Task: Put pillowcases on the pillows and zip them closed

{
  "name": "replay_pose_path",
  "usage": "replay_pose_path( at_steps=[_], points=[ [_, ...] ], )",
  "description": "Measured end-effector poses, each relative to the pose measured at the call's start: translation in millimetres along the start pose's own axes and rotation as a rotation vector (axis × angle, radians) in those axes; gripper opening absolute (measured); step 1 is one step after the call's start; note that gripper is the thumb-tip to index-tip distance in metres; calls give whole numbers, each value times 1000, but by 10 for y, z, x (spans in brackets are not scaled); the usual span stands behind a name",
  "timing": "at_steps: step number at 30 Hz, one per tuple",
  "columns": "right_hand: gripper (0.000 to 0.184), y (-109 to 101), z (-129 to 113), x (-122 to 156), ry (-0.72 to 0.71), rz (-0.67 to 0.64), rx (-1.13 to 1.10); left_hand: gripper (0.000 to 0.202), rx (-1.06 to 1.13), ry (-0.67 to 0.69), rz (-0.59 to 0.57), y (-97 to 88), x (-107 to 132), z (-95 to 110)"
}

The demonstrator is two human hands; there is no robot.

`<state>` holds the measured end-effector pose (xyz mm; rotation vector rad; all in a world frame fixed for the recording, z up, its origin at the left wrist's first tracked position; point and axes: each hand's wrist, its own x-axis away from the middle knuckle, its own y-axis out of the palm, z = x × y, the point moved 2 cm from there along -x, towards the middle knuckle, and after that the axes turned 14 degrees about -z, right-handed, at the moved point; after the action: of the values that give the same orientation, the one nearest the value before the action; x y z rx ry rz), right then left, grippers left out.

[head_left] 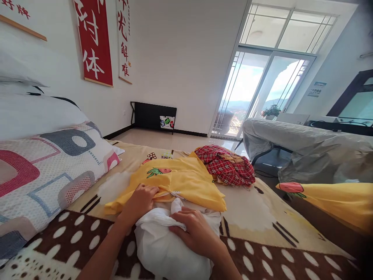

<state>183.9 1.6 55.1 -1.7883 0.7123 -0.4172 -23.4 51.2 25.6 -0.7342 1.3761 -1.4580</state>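
Observation:
A white garment (169, 249) lies bunched on the patterned blanket (256, 217) in front of me. My right hand (195, 231) rests on top of it with fingers curled into a fold of the white cloth. My left hand (141, 198) is closed on the near edge of a yellow garment (183, 182) with a fruit print, which lies just behind the white one. A red checked cloth (225, 165) is heaped beyond the yellow garment.
A patterned pillow (43, 171) lies at the left on the bed. More yellow printed fabric (335, 202) hangs at the right edge. Furniture under a grey plastic cover (309, 151) stands beyond the bed. Glass balcony doors (256, 93) are at the back.

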Motion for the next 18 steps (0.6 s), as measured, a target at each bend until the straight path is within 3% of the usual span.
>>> replay_pose_path(
  at_steps=[4,7,10,14,18],
  points=[
    [31,-19,270,20,97,211,-94,23,-138,-110,198,-88,31,-14],
    [39,-81,608,101,238,496,-255,20,-258,-201,420,-150,91,-8],
    [44,-186,864,249,392,787,-463,19,-346,-193,566,-152,140,21],
    [54,-352,919,429,560,1103,-625,24,-381,-162,629,-77,152,38],
    [63,-402,974,501,634,1273,-733,30,-325,-199,627,161,119,14]
  ],
)
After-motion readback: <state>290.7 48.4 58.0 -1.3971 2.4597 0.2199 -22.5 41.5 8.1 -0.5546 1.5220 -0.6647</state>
